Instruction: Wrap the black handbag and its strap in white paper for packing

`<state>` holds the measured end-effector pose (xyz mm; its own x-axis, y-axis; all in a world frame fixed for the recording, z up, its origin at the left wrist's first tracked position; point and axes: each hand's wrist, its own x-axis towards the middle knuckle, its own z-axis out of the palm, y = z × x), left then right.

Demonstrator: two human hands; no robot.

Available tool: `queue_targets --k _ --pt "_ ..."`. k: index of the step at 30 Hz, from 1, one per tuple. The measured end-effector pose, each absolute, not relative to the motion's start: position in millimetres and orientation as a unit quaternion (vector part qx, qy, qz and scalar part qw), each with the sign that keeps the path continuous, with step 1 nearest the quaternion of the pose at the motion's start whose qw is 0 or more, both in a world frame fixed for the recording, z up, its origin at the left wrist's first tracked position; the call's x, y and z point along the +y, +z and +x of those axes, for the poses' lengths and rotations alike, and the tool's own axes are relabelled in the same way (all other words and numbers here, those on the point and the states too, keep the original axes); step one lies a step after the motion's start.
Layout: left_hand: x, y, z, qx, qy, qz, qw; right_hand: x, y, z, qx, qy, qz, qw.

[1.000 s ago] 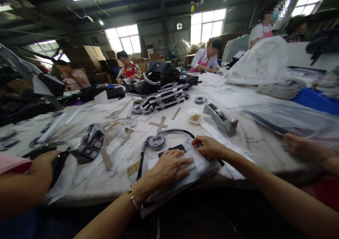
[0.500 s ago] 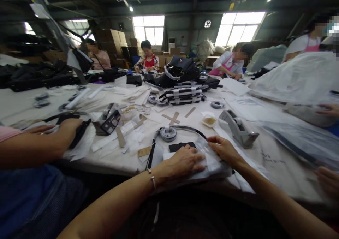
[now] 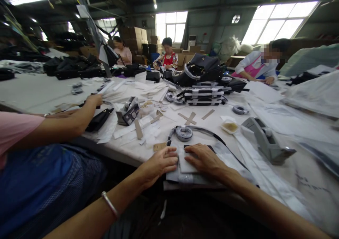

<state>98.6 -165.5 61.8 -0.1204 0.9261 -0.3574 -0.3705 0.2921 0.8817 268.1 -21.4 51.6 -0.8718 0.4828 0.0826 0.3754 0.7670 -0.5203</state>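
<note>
In front of me at the table's edge lies a bag wrapped in white sheeting, with a dark strap arching behind it. A coiled, plastic-wrapped strap sits inside that arch. My left hand is at the wrapping's left edge, fingers extended and slightly bent, holding nothing. On top of the white wrapping rests my right hand, its fingers spread and pointing left, partly covering a black piece. The underside of the bag is hidden.
A grey tape dispenser stands to the right, another tape dispenser to the left. Behind are brown strips, a small tray and stacked black bags. A co-worker's arm reaches in at left.
My view has turned right. My left hand has moved off the wrapping's top to its left edge; my right hand has come from the strap onto the wrapping. The co-worker's arm at left has reached farther forward.
</note>
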Motion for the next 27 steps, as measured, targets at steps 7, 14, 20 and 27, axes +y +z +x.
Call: queue_targets --k 7,14,20,27 --pt "-142 61 101 0.564 0.469 0.228 0.64 -14 35 272 -0.753 0.514 -0.333 0.24" --pt "-124 46 109 0.581 0.452 0.2 0.647 -6 31 269 -0.666 0.605 -0.351 0.26" --pt "-130 30 118 0.472 0.595 0.099 0.643 -6 37 269 -0.719 0.563 -0.332 0.235" --pt "-136 19 122 0.411 0.661 0.038 0.626 -5 43 267 -0.794 0.462 -0.353 0.177"
